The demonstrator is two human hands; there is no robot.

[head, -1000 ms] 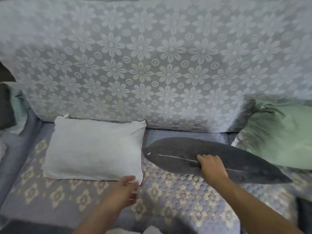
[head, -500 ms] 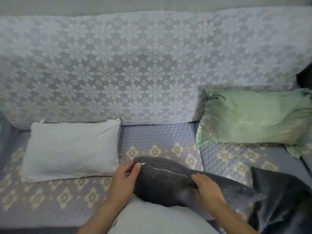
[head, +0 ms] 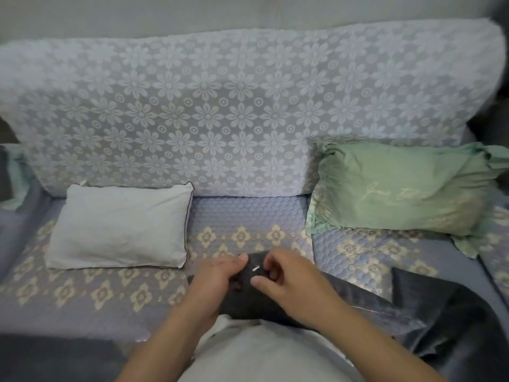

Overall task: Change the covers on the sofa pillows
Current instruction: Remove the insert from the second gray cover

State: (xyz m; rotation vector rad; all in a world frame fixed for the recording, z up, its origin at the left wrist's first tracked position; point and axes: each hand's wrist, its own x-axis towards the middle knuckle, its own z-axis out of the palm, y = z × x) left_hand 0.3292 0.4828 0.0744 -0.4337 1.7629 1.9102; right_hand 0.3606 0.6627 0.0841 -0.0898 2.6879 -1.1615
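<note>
Head view: the dark pillow point(head: 248, 301) lies on the person's lap at 6 o'clock, its near corner up between both hands. The left hand point(head: 213, 282) curls round that corner from the 9 o'clock side and holds the fabric steady. The right hand point(head: 289, 279) comes in from 3 o'clock, thumb and fingers bent toward the small white zip pull point(head: 255, 268); whether they already pinch it I cannot tell. At 10 o'clock 1 white pillow point(head: 121, 227) lies flat on the sofa point(head: 248, 216); at 2 o'clock 1 green pillow point(head: 396, 188) leans on the backrest. A dark loose cover point(head: 440, 312) lies at 4 o'clock.

The step looks like unzipping the dark cover. To do it well: keep the left hand taut just behind the pull, pinch the tab squarely, and draw it straight along the seam so no fabric catches
</note>
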